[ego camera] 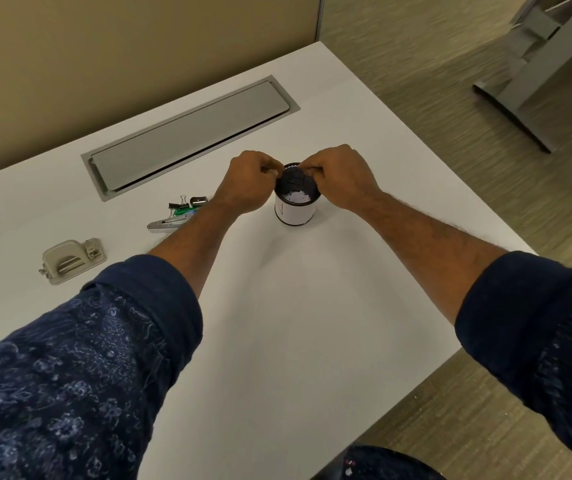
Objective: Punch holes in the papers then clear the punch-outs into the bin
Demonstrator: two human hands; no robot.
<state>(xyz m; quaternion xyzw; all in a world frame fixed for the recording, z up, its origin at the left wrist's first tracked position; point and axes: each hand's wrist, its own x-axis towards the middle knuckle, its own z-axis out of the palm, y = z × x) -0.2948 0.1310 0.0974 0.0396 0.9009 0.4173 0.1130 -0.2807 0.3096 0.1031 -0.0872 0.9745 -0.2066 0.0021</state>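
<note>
at desk centre: mesh cup bin (295, 202), paper-wrapped, upright, white punch-outs inside. left hand (248, 183), right hand (338, 178) fingers pinched at its rim; contents unclear. bin likely light, tippy; steady by wall. hole punch (71, 259) well left.

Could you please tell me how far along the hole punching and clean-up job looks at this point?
Nearly finished, it seems. The hole punch sits set aside on the table, untouched, and no papers are in view. White paper bits already lie inside the small mesh bin. The left hand and right hand are pinched together over its rim, seemingly dropping in the last bits. Whether any remain in their fingers cannot be seen.
</note>
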